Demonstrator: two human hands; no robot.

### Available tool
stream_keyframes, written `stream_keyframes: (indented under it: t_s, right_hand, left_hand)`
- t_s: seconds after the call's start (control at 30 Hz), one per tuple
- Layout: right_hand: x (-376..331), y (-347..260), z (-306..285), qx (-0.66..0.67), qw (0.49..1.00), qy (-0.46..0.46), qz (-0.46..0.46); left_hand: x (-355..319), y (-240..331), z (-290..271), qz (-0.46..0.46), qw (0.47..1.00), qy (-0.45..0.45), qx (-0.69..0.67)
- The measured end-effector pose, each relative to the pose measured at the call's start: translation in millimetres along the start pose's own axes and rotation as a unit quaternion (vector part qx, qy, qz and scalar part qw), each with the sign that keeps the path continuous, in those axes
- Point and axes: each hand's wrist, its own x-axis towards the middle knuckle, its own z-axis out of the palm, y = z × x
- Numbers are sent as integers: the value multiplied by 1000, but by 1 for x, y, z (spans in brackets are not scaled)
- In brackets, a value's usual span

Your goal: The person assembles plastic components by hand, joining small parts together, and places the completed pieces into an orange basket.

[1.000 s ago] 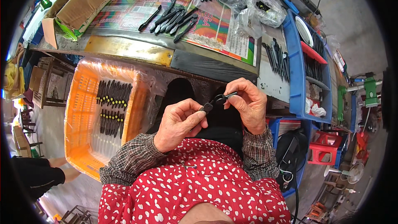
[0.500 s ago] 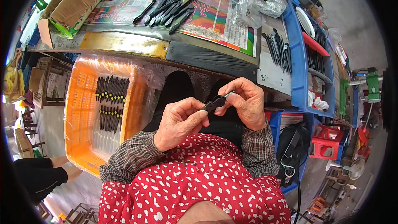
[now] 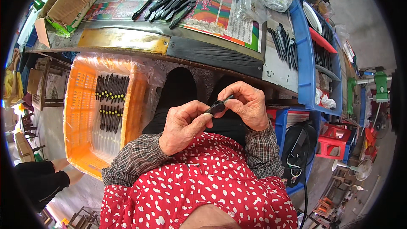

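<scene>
Right of the crate [image 3: 79, 101], the right hand [image 3: 246, 106] is sitting closer to the left hand [image 3: 181, 124] than a second ago. Both hands are pinching the black tool [image 3: 217, 107] between thumb and fingers, its near end lying left, its far end right.

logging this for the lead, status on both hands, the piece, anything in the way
Left hand pinching black piece. Right hand on its other end. Piece held over lap. Crate left of both hands, blocking neither.
</scene>
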Motion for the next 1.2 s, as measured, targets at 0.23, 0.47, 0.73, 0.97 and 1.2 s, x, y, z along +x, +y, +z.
stream_keyframes:
  t_s: [0.23,0.47,0.73,0.97,1.2]
  right_hand:
    - [-4,6,-8,-30,999,-20,-24]
    - [-6,11,-10,-46,997,-42,-36]
    - [-8,12,-12,-73,996,-40,-42]
    - [-14,18,-1,-65,997,-5,-41]
    - [-16,10,10,-111,993,36,-3]
  left_hand:
    - [0,0,2,111,965,24,238]
    - [0,-3,3,134,952,34,273]
    - [0,-5,5,155,934,31,319]
    - [-1,-2,5,92,957,29,275]
    - [-4,-9,4,-82,995,-27,-47]
